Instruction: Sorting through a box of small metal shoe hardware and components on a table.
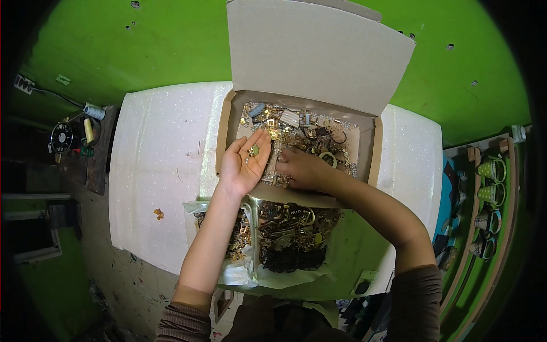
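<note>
My left hand [248,163] is held palm up, slightly cupped, over the left part of an open cardboard box [372,149]. On its palm and fingers lie a few small gold-coloured metal pieces [253,150]. My right hand [296,167] reaches down into the box beside it, fingers bent among the contents; its fingertips and anything between them are hidden. Heaped in the box are mixed small metal fittings [273,130], mostly gold, with clear beads or stones between them. A pale ribbed piece [290,118] and a grey-blue piece [257,109] lie toward the back.
The raised lid [319,54] leans toward the green wall [154,51]. Nearer me, a clear-lined container [253,273] holds more gold and dark fittings. The box stands on a white glittery table [159,171]. Sandals [491,171] hang at right; thread spools [89,130] stand at left.
</note>
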{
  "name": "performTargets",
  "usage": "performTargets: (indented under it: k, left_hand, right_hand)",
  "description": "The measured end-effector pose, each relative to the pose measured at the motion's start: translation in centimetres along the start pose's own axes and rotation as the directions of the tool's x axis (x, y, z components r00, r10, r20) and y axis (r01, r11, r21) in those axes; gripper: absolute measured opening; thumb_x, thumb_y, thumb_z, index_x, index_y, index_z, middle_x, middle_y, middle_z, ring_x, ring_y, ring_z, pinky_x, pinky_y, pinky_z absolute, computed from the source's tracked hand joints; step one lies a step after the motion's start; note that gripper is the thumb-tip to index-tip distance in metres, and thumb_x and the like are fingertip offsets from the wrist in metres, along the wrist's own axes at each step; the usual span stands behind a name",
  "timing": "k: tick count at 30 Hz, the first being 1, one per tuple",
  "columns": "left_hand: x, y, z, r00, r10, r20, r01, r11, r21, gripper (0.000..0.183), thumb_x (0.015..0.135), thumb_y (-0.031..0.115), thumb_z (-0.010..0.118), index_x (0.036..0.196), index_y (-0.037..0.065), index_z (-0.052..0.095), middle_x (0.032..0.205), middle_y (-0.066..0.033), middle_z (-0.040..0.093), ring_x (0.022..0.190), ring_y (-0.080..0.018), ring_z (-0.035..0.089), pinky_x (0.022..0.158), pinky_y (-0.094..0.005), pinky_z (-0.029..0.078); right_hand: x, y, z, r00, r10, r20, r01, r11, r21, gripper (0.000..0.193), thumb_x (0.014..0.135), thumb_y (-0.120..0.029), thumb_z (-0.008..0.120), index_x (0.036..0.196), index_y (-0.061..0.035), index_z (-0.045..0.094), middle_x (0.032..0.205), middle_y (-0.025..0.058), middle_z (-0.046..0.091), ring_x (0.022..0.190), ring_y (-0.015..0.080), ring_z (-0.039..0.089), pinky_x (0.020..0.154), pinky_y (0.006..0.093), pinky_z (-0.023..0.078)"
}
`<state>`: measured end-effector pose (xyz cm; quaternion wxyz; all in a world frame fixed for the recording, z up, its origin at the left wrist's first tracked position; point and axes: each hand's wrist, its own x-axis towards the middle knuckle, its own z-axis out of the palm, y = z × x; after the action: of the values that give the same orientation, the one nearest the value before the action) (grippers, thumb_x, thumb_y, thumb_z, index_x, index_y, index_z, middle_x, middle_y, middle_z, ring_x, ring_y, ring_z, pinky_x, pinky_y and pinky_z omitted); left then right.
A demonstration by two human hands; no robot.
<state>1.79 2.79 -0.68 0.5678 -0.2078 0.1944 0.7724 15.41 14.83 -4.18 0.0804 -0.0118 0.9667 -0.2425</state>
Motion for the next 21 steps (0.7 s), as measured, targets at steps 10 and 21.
performTargets:
  k: [10, 21]
  left_hand:
    - [0.4, -0.5, -0.2, 0.999, -0.014, -0.035, 0.017, 0.997, 0.082, 0.035, 0.090, 0.015, 0.030, 0.114, -0.007, 0.042, 0.108, -0.0177, 0.051, 0.100, -0.0250, 0.052, 0.089, -0.0336, 0.044]
    - [-0.1, -0.7, 0.0, 0.997, 0.000, 0.076, -0.006, 0.998, 0.070, 0.027, 0.088, 0.017, 0.036, 0.101, -0.002, 0.050, 0.097, -0.0121, 0.055, 0.090, -0.0204, 0.055, 0.082, -0.0326, 0.047]
  right_hand:
    - [0.5, 1.7, -7.2, 0.970, 0.238, -0.050, -0.171, 0.815, 0.554, 0.026, 0.066, -0.011, 0.063, 0.089, -0.0053, 0.052, 0.085, 0.0083, 0.054, 0.078, 0.0177, 0.051, 0.069, 0.0284, 0.042]
    - [2.7, -3.3, -10.3, 0.986, -0.062, -0.153, 0.128, 0.870, 0.477, 0.031, 0.072, -0.006, 0.053, 0.103, -0.0042, 0.056, 0.086, 0.0106, 0.058, 0.078, 0.0177, 0.054, 0.071, 0.0264, 0.043]
